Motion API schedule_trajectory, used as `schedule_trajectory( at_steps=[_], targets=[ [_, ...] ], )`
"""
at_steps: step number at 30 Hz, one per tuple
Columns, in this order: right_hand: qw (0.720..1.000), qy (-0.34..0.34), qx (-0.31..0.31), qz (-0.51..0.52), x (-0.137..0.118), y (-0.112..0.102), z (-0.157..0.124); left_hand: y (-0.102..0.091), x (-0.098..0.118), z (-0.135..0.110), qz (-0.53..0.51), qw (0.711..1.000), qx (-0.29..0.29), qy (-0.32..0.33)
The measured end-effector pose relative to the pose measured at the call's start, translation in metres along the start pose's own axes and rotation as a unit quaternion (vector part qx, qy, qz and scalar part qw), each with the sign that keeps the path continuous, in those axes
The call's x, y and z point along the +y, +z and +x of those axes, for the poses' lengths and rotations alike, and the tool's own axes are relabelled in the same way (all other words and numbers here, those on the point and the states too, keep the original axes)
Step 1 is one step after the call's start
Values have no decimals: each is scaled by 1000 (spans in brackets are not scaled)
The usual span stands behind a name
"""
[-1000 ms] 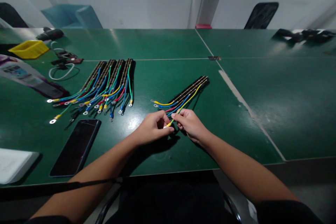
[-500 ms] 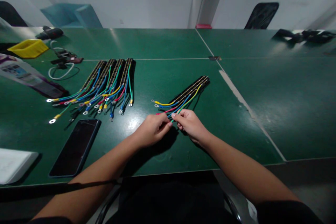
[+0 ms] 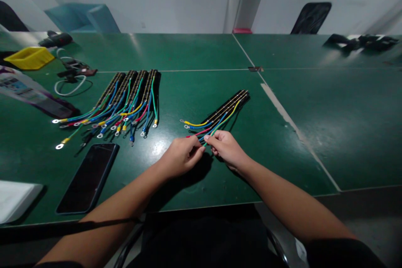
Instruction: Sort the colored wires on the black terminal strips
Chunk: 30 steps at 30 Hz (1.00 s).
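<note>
A black terminal strip with rows of brass-coloured contacts lies slanted on the table. Yellow, blue, red and green wires run from it toward me, two of them ending in visible ring lugs. My left hand pinches near the free end of the green wire, its lug hidden by the fingers. Just to the right, my right hand has thumb and forefinger closed on the same wire, close to the strip's near end. A blue wire passes beside the right fingertips.
Several wired terminal strips lie side by side to the left. Nearer me are a black phone and a white box. A bottle, yellow bin and white cable stand or lie far left on the green table.
The view has shifted very slightly. Both hands keep nearly the same place and grip on the green wire.
</note>
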State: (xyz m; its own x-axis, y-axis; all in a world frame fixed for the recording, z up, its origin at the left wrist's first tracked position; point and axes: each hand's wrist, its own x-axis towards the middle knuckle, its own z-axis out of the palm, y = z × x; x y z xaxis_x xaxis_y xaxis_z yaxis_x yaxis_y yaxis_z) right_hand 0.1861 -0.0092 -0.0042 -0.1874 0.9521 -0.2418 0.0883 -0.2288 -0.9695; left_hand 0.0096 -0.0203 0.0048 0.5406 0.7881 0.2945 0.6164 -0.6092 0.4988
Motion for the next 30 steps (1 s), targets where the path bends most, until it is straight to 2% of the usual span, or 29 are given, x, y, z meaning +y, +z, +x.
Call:
schedule_trajectory(
  at_steps=[13,30],
  targets=[
    [1000,18,-18,-3,0,-1,0,-2,1,1,-23,999,-28,-27],
    [999,28,-25,6,0,0,0,1,-2,1,-25,999,-36,-11]
  ],
)
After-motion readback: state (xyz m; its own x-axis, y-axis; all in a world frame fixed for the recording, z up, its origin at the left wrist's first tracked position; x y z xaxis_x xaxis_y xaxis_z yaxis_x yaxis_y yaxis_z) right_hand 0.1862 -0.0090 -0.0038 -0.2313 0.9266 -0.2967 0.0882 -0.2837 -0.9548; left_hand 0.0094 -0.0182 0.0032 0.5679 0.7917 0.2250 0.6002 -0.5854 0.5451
